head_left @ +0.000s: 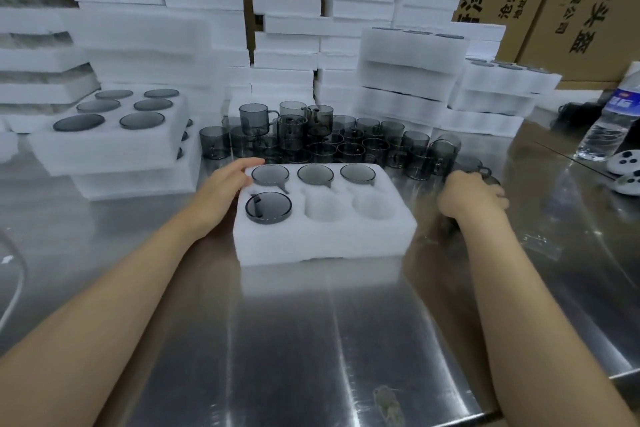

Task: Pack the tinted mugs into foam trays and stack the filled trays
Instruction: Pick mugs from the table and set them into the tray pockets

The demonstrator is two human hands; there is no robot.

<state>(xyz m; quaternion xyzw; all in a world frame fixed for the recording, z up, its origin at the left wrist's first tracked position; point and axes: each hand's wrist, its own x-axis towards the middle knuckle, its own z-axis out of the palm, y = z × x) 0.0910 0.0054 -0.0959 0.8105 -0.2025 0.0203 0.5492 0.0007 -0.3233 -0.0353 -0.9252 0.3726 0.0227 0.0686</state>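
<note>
- Surface [311, 340], shiny steel, carries the lot; filled trays [114, 149] sit stacked at far left.
- Tray [322, 239] in play lies dead centre between both forearms: four pockets loaded, front middle pocket [325, 210] and the front right one empty.
- Mugs [346, 146], loose, crowd just behind it.
- Left hand [225, 184] lies against the tray's far left corner, fingers straight, steadying and gripping nothing. The forearm runs in low from the left.
- Right hand [471, 198] sits just right of the tray, knuckles up, fingers curled over a mug [479, 172] that seems to be down on the surface.
- Step, I'd say: bring that mug to an empty pocket. Lift it clear of its neighbours, turn the handle to the pocket's slot, lower it straight and press until the rim sits flush, with the left pinning the foam.
</note>
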